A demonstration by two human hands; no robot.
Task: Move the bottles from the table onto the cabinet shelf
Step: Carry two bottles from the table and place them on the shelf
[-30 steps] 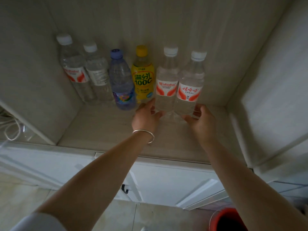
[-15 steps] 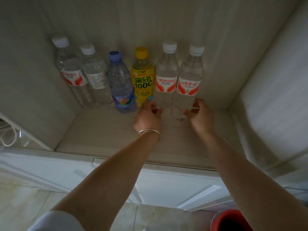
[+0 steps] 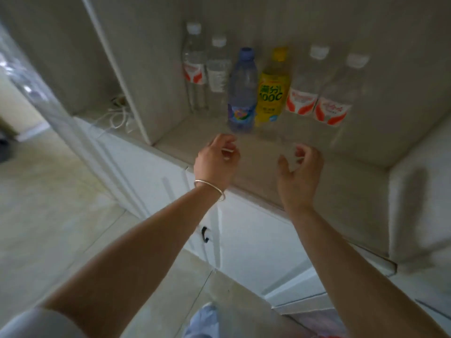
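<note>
Six bottles stand upright in a row at the back of the cabinet shelf (image 3: 317,172), each close beside the next. Left to right: a clear bottle with a red label (image 3: 194,69), a clear bottle with a white label (image 3: 218,74), a blue bottle (image 3: 242,93), a yellow bottle (image 3: 272,91), and two more clear red-labelled bottles (image 3: 305,91) (image 3: 338,98). The picture is blurred, so print on the labels is only partly legible.

The left hand (image 3: 216,162) is over the front part of the shelf, fingers loosely curled and apart, holding nothing. The right hand (image 3: 299,172) is beside it, fingers spread and bent, also empty. Neither touches a bottle; both are apart from the row.

Judgement: the placing step is complete for these bottles, and the hands appear free to draw clear. To do that well, they should come straight back and low over the shelf edge, keeping wrists and the bracelet (image 3: 210,189) away from the blue and yellow bottles nearest them, since a tight row could topple together.

Surroundings: to the left, white cables (image 3: 117,118) lie in the next compartment, behind a dividing panel (image 3: 122,76). Below the shelf is a white cabinet door with a dark handle (image 3: 204,234). The table is not in view, so whether bottles remain there cannot be told. Nothing obstructs the path back.
</note>
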